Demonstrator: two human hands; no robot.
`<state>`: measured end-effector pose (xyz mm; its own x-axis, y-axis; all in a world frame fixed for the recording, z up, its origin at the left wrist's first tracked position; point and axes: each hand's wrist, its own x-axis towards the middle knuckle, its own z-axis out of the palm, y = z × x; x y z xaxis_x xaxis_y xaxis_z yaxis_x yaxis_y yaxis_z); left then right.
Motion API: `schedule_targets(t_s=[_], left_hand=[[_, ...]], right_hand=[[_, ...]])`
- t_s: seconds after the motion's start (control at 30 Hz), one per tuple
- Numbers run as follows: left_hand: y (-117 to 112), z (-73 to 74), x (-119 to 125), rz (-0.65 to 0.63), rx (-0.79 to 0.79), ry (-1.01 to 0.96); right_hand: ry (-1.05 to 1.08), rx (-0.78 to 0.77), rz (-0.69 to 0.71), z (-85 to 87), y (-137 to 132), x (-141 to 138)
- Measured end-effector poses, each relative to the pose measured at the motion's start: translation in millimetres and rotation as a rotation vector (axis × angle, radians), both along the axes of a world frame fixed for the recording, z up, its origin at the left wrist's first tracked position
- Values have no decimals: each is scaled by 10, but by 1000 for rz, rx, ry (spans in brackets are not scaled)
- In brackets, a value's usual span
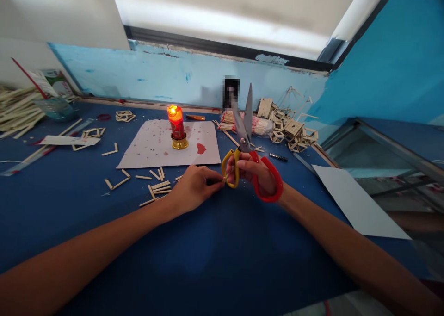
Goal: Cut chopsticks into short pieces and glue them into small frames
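- Above the near part of the blue counter (208,256), the left hand (198,188) has thumb and fingertips closed in a pinch on a small pale piece (225,178), apparently a stick end. Its full length is hidden.
- Facing it, the right hand (257,171) is curled, fingers bent inward, carrying the scissors (244,144). Which fingers pass through the red and yellow loops cannot be told. Blades point up and away from the person, slightly parted.
- Handling, as judged: piece light, stiff and liable to snap; a gentle fingertip hold near its middle is advised. Scissors rigid and heavier, blades smooth; grip by the loops only.
- Beyond the left forearm, short sticks (161,185) lie loose; light, easily scattered.
- Farther back, a lit red candle (177,127) stands upright in a gold-coloured base on a spotted white sheet (149,147). Wax presumably soft near the flame; hold at the base.
- Near the wall, stick frames (294,130) are heaped beside wrapped red-tipped sticks (256,125); frames judged fragile.
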<state>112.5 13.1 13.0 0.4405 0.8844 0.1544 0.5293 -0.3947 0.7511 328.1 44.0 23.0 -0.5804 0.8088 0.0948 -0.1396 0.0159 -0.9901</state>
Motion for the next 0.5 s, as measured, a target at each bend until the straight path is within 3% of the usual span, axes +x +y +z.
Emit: schedule_targets(t_s=[0.17, 0.5], left_hand=[[53, -53, -17, -24, 24, 19], [26, -19, -15, -32, 78, 60]], right_hand=[[-9, -3, 20, -9, 56, -16], [-88, 75, 24, -6, 34, -14]])
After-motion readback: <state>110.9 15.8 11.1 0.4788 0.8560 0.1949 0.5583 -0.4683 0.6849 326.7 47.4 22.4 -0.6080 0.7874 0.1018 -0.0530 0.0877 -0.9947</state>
